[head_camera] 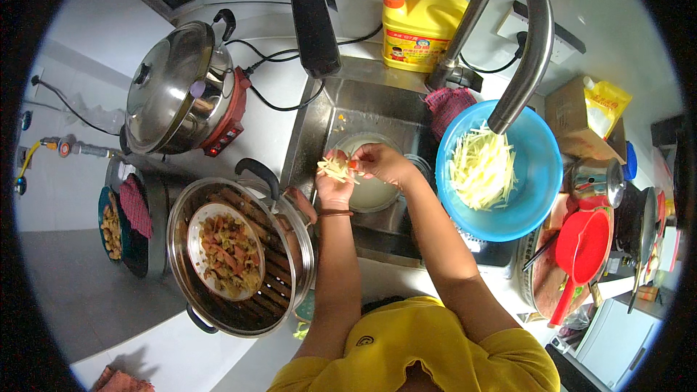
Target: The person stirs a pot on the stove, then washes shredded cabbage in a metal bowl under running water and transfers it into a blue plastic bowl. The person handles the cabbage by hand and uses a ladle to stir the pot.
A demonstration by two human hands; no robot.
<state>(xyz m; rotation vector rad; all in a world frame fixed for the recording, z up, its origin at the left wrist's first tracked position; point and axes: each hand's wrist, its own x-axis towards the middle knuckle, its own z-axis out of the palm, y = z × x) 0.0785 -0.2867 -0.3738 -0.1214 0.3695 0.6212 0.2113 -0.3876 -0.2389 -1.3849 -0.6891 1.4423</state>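
Note:
In the head view, my left hand (333,189) is palm up over the sink (375,234), with pale vegetable strips (336,168) lying in it. My right hand (381,163) is beside it, its fingertips pinched on the edge of the same strips. Below both hands a round bowl (375,197) of cloudy liquid sits in the sink. To the right, a blue plastic basin (536,179) holds a heap of pale shredded strips (483,167) beneath the spout of a metal faucet (531,54).
At left stand a lidded electric pot (169,87) and a steamer pot (297,283) holding a plate (197,250) of cooked food. A yellow detergent jug (419,27) stands behind the sink. A red ladle (582,239) rests on a cutting board (544,283) at right.

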